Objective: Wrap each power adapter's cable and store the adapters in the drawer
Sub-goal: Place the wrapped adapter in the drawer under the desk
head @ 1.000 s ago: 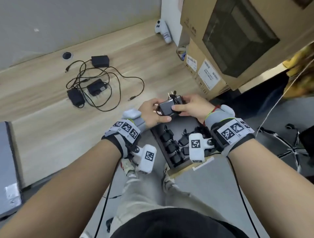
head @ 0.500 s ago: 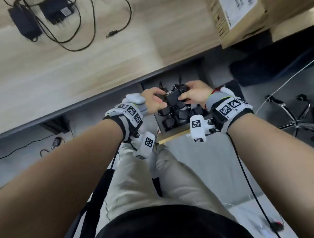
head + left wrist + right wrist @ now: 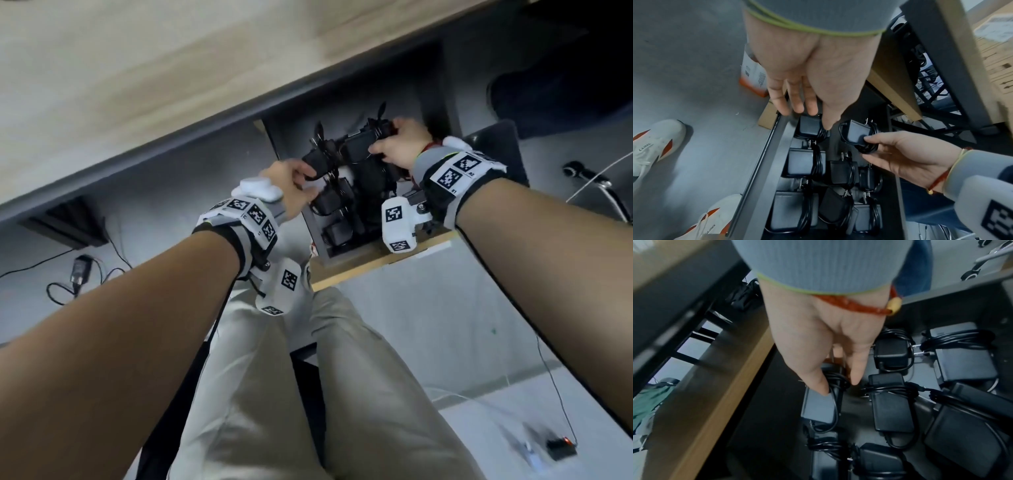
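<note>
Wrapped adapter (image 3: 856,133) goes into the back of the drawer (image 3: 760,155), pinched between thumb and fingertips of my right hand (image 3: 906,155) and lowered toward the free spot at the far end, beside the rows of bundled adapters (image 3: 803,162) already stored. A second ago I had it in both hands above the desk edge; now it has dropped below the desk (image 3: 144,75) and only the right hand carries it. My left hand (image 3: 807,78) has let go and hangs relaxed, fingers straight, their tips just above or touching a stored adapter (image 3: 809,128) at the drawer's left wall; I cannot tell whether there is contact. From the right wrist view the cable loops sit snug around the body under my thumb (image 3: 813,378). I judge this unit nearly stored, needing only a release flat on the drawer floor. Loose adapters seen on the desk a second ago are out of frame now, so more wrapping likely remains.
</note>
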`<control>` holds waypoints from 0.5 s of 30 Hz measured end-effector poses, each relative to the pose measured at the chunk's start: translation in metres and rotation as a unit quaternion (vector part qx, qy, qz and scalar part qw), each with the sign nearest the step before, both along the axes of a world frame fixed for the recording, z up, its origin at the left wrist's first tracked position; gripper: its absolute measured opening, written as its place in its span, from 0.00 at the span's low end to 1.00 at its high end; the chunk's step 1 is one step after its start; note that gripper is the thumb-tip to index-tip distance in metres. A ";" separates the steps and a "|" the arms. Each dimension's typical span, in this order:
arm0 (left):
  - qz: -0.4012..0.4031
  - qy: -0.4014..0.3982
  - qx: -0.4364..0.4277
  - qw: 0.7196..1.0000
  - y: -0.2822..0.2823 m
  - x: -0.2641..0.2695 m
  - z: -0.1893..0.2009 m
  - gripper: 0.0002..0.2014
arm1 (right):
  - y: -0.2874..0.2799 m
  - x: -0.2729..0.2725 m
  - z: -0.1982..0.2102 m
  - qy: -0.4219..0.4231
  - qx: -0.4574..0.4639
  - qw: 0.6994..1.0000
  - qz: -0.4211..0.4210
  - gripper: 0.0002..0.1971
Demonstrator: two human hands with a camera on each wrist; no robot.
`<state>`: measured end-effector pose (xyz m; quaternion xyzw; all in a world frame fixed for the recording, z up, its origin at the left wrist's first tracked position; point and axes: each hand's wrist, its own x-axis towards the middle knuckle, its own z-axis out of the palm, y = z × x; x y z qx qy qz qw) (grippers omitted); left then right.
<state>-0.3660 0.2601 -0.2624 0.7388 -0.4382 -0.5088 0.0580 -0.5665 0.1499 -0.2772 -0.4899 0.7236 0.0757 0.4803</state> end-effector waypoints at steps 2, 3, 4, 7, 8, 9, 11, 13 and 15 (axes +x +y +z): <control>-0.017 -0.023 -0.009 1.000 -0.001 0.001 -0.010 0.13 | -0.006 0.002 -0.010 0.017 -0.016 0.999 0.027 0.22; -0.024 -0.031 -0.009 0.999 -0.002 0.002 -0.016 0.13 | -0.009 0.002 -0.017 0.023 -0.024 0.999 0.040 0.20; -0.027 -0.033 -0.003 0.999 -0.002 0.002 -0.018 0.14 | -0.011 0.002 -0.021 0.031 -0.027 0.998 0.051 0.19; -0.031 -0.038 0.016 0.999 -0.007 0.002 -0.027 0.15 | -0.016 0.001 -0.035 0.057 -0.036 0.995 0.076 0.19; -0.035 -0.042 0.024 0.998 -0.009 0.001 -0.028 0.16 | -0.015 0.001 -0.038 0.063 -0.036 0.994 0.083 0.20; -0.040 -0.046 0.035 0.998 -0.011 0.001 -0.031 0.17 | -0.013 0.001 -0.043 0.068 -0.032 0.993 0.090 0.21; -0.045 -0.050 0.044 0.997 -0.014 -0.002 -0.033 0.20 | -0.011 0.000 -0.049 0.080 -0.031 0.991 0.100 0.23; -0.039 -0.059 0.046 0.996 -0.015 -0.004 -0.034 0.22 | -0.011 -0.001 -0.055 0.096 -0.030 0.989 0.113 0.24; -0.035 -0.065 0.051 0.996 -0.017 -0.006 -0.031 0.24 | -0.011 -0.001 -0.057 0.107 -0.026 0.986 0.124 0.23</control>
